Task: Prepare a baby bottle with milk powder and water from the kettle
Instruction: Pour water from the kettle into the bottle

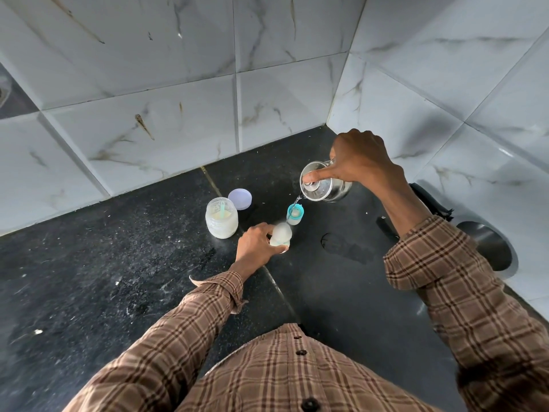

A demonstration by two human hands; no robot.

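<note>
Black speckled stone counter point(104, 292), dusty. Right hand point(361, 162) closed around tilted clear glass kettle point(326, 185), thumb on lid; thin water stream falls into small teal-rimmed baby bottle point(294, 215) standing below. Clear round jar point(222, 217), open, holds pale milk powder and scoop. Lilac plastic lid point(240, 198) behind it. Left hand point(257, 243) grips frosted white dome cap point(281, 234).

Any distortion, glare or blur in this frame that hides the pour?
Head view: wide-angle bending curves the wall tiles; glare on the glass kettle under the right hand; the thin stream into the bottle stays faintly visible; the left hand is sharp.
</note>
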